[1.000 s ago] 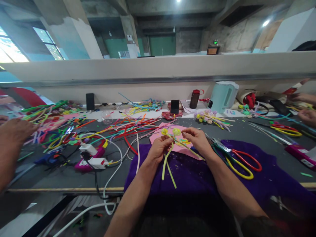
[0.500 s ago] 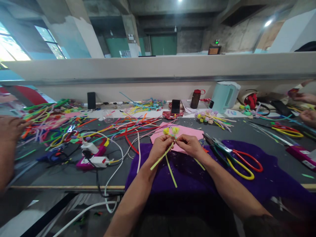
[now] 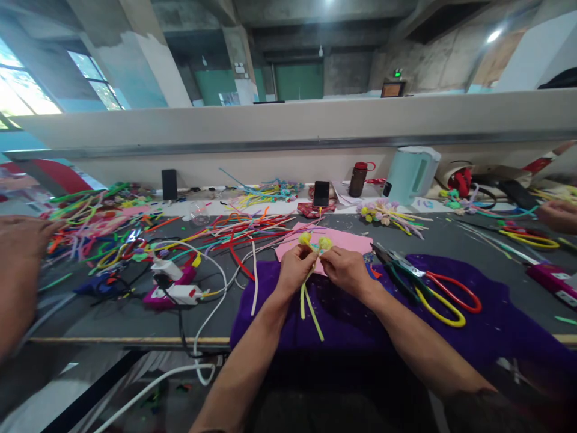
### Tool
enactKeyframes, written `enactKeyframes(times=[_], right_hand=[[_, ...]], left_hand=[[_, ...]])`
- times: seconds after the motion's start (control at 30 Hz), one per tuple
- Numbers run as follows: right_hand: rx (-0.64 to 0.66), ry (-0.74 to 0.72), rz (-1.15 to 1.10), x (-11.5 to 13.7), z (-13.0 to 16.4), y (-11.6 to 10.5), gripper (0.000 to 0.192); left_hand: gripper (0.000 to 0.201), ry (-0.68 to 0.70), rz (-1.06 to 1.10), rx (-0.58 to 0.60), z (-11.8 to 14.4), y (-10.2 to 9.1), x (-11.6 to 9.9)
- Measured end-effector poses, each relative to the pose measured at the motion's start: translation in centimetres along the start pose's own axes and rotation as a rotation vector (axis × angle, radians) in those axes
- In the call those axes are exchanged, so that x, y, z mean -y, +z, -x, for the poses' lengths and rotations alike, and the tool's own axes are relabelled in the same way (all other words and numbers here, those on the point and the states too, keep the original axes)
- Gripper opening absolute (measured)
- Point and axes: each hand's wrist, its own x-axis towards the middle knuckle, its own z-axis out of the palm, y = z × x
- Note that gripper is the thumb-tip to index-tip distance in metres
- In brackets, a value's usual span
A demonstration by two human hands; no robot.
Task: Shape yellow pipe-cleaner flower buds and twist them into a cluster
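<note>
My left hand (image 3: 294, 268) and my right hand (image 3: 346, 269) meet over a purple cloth (image 3: 360, 313) and pinch the same pipe-cleaner flowers (image 3: 314, 242). These have two yellow curled heads above my fingers. Their yellow-green stems (image 3: 309, 307) hang down below my hands, close together, over the cloth. A pink sheet (image 3: 342, 242) lies just behind my hands.
Red- and yellow-handled scissors (image 3: 439, 291) lie right of my hands. A loose pile of coloured pipe cleaners (image 3: 243, 228), a white cable (image 3: 211, 313) and a glue gun (image 3: 174, 287) lie left. Another person's hand (image 3: 20, 252) reaches in at far left; another hand (image 3: 559, 215) at far right.
My right hand moved left until both hands pinch the flowers together. The stems, splayed apart earlier, now hang nearly side by side. The person at left drew their hand slightly.
</note>
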Motion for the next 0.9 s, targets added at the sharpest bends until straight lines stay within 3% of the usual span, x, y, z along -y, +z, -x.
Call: enactKeyframes(times=[0.1,0.23,0.5,0.63,0.8,0.87,0.9], right_hand=[[-0.007,-0.073,0.161,-0.1,0.0,-0.1,0.022],[0.001,-0.148,0.268,-0.2,0.0,-0.4,0.018],[0.052,-0.216,0.139,-0.8,-0.6,-1.0,0.016],[0.238,0.010,-0.167,-1.6,-0.7,-1.5,0.016],[0.654,0.282,-0.947,-3.5,-0.5,-3.2,0.020],[0.709,0.346,-1.156,-3.9,-0.6,-3.3,0.022],[0.673,0.370,-1.219,-3.9,-0.7,-3.2,0.022]], left_hand=[[0.015,0.112,-0.265,-0.027,0.1,-0.1,0.3],[0.007,0.222,-0.425,0.001,0.2,-0.2,0.5],[0.013,0.242,-0.567,0.176,0.3,-1.0,-0.6],[0.015,0.241,-0.487,0.325,0.5,-1.4,-1.4],[0.008,0.123,-0.215,0.615,1.4,-1.1,-2.1],[0.012,0.019,-0.040,0.673,1.7,-0.9,-2.2],[0.014,-0.032,0.037,0.667,1.8,-0.8,-2.1]])
